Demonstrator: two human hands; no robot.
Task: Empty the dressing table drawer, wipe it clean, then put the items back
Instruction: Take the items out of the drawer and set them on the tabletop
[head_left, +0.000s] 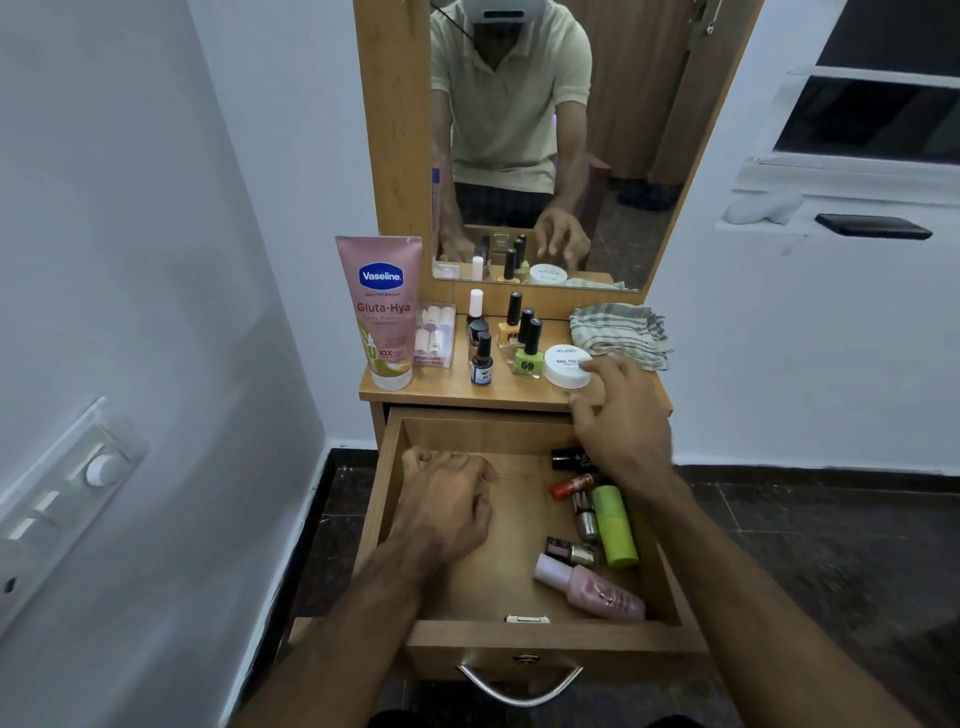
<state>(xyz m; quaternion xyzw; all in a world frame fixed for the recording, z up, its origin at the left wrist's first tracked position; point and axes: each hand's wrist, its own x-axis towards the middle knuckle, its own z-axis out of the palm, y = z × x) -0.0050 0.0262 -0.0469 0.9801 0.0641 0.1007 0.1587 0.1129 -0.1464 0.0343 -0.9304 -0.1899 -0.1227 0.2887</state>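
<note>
Wooden table (452, 387) top, bearing, left to right: an upright pink Vaseline tube (382, 312), a clear box of small bottles (434, 335), a cluster of upright nail polish bottles (506, 338), a round white jar (567, 366) and a folded checked cloth (618, 335). Below, the open drawer (670, 587) holds several bottles lying along its right side.

your right hand (621, 415) hides part of the white jar (566, 366) and a black bottle (569, 459); your left hand's (444, 501) curled fingers conceal any contents.
</note>
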